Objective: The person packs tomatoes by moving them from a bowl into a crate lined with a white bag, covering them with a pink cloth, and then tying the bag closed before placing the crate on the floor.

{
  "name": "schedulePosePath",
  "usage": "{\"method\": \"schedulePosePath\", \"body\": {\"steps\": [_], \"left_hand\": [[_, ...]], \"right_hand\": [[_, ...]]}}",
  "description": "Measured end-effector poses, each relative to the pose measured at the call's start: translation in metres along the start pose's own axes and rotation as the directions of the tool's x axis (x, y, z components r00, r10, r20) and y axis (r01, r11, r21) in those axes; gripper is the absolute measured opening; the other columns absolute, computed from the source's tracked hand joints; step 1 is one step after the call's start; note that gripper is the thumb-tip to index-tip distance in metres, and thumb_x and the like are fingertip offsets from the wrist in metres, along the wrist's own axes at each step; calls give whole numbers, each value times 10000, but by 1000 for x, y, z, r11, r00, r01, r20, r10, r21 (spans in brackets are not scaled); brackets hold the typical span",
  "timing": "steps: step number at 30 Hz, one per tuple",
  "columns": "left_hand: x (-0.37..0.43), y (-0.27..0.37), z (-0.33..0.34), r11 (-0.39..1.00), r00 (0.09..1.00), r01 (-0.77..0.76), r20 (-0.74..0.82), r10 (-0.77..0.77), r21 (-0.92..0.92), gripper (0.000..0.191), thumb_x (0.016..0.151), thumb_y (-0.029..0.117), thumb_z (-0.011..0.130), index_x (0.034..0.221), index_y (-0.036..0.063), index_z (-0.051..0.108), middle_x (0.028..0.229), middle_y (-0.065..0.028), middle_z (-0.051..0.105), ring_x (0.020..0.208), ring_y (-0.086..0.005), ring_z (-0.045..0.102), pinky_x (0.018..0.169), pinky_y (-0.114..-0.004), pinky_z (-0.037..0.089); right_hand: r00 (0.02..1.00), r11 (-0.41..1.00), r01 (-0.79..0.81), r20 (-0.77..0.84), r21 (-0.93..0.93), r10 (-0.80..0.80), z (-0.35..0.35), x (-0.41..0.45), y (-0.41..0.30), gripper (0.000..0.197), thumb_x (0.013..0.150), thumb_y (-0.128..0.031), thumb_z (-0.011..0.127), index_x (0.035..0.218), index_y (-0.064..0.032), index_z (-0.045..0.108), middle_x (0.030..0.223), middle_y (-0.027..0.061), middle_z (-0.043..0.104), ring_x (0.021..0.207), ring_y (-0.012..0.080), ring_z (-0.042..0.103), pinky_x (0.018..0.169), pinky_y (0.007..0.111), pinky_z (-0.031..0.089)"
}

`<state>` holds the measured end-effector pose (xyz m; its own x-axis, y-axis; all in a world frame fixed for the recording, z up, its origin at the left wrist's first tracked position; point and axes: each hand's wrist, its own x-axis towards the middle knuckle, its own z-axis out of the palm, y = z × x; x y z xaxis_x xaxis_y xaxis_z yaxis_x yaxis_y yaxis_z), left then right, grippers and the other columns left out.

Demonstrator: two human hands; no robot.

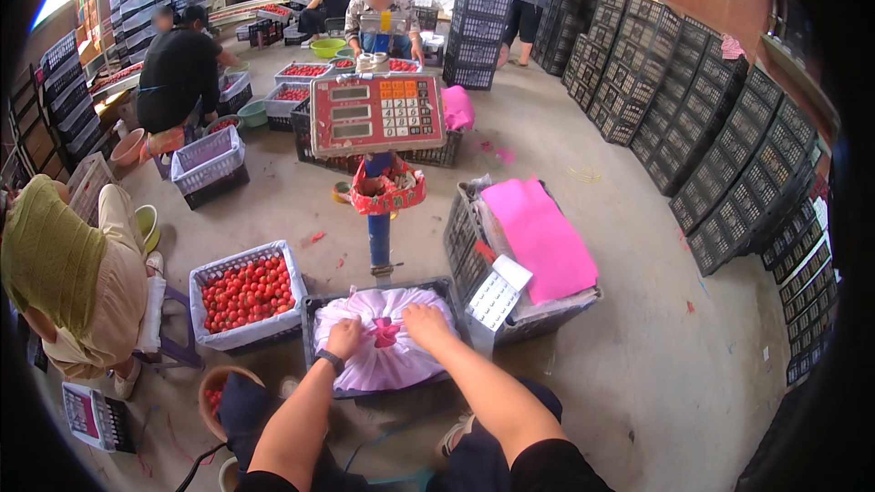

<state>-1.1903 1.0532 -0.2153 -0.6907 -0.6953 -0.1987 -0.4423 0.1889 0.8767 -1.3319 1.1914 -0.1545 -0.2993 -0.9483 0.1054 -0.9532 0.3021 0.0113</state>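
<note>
A black plastic crate (456, 287) stands before me, lined with a pale pink-white plastic bag (389, 370) whose top is gathered over the contents. Bright pink material (385, 332) shows at the middle of the gathers. My left hand (344, 337), with a dark band at its wrist, rests at the bag's left side, fingers curled at the plastic. On the right side of the gathers my right hand (426, 324) has its fingers bent onto the bag. Whether either hand pinches the plastic cannot be told. The bag hides what is inside it.
Behind the crate rises a red scale display (377, 113) on a blue post. A lined crate of small red tomatoes (249, 294) stands left; a crate with pink sheets (540, 239) stands right. A seated person (68, 273) is at far left. Black crate stacks (724, 157) line the right wall.
</note>
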Motion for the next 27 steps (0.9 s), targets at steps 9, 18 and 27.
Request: {"method": "schedulePosePath", "body": {"steps": [9, 18, 27], "left_hand": [[-44, 59, -21, 482, 945, -296, 179, 274, 825, 252, 749, 292, 458, 770, 106, 627, 903, -123, 530, 925, -282, 457, 766, -401, 349], [-71, 111, -60, 728, 860, -509, 232, 455, 460, 349, 706, 186, 608, 1022, 74, 509, 1141, -215, 408, 1045, -354, 401, 871, -379, 346], [-72, 103, -59, 719, 836, -547, 314, 449, 428, 311, 733, 188, 579, 1000, 41, 516, 1103, -197, 442, 1022, -340, 417, 867, -374, 342]], "right_hand": [[973, 990, -67, -228, -126, 37, 8, 0, 8, 114, 716, -141, 459, 765, -94, 551, 787, 50, 533, 744, 188, 536, 613, 353, 417], [308, 399, -844, -286, 358, 907, -20, -50, 149, 640, 663, -246, 644, 1183, -62, 320, 1171, 156, 376, 1109, 304, 338, 855, 435, 333], [326, 143, -936, 640, 321, 696, 1, -69, 151, 405, 691, -315, 616, 880, 35, 538, 807, 192, 584, 755, 310, 573, 667, 361, 454]]}}
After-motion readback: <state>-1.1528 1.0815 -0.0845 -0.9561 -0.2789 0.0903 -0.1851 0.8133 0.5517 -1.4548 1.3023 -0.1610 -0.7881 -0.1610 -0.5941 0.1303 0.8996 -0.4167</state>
